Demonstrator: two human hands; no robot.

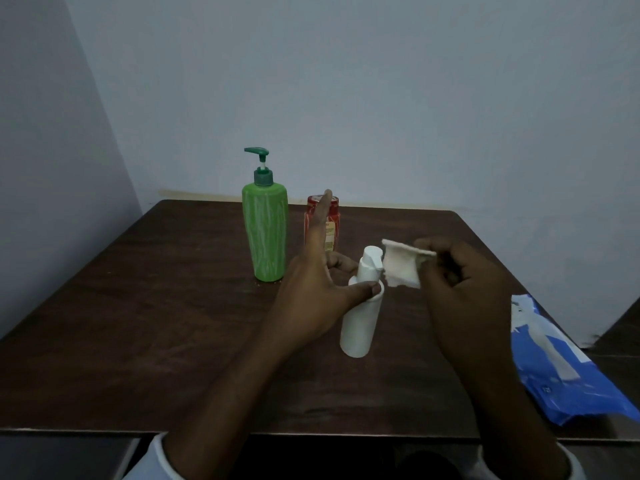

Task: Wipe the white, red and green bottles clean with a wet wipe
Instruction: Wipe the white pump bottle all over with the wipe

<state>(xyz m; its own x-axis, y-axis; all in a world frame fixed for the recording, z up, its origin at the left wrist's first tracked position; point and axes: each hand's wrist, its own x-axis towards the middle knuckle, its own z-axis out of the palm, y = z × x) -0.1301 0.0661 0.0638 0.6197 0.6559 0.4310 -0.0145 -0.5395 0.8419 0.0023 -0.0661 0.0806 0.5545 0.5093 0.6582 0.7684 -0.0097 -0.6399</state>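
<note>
**A:** Where is the white bottle point(360, 323)?

**B:** Near the middle of the dark table point(138, 323), tilted, with its cap leaning toward 12 o'clock. The left hand point(311, 289) holds it: the thumb lies across its shoulder and curled fingers point(341, 263) show behind the neck. The index finger points straight out toward 12 o'clock.

**A:** And the right hand point(460, 289)?

**B:** At 3 o'clock of the bottle's cap. Its fingers are bunched and pinch a crumpled wet wipe point(401, 268), which hangs just beside the cap. I cannot tell whether wipe and cap touch.

**A:** The other two bottles?

**B:** The green bottle point(266, 233), with a pump top, stands upright at 11 o'clock of the white one. The red bottle point(334, 216) stands at 12 o'clock, farther back, partly hidden by the raised index finger. Neither hand touches them.

**A:** Anything else?

**B:** A blue pack point(561, 362) of wipes lies at 4 o'clock, at the table's right edge.
</note>
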